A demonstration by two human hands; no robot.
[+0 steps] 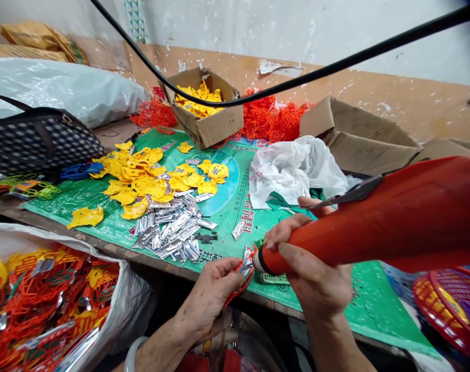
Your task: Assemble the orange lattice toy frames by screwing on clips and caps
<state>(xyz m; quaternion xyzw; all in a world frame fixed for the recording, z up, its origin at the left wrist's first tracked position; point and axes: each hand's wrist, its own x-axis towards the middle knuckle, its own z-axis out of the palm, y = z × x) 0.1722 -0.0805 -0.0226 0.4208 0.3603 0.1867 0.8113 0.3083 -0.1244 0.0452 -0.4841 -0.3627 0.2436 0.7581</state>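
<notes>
At the table's front edge, my left hand (218, 281) pinches an orange plastic piece (235, 294) with a silver part (246, 266) against it. My right hand (314, 271) is wrapped around a red electric screwdriver (347, 237), which slants in from the right. The screwdriver's nose (257, 260) meets the orange piece just past my left fingertips; its very tip is hidden. Left of my hands lie a heap of silver strips (176, 225) and a small black part (206, 237). Beyond them is a pile of yellow plastic pieces (142, 173).
A white sack (128, 289) of orange, yellow and silver pieces stands at lower left. Behind the pile are a cardboard box (219, 126) of yellow pieces, orange netted pieces (273, 121) and a white plastic bag (281, 168). A black cable (258, 98) hangs across the view. Red baskets (444, 305) sit right.
</notes>
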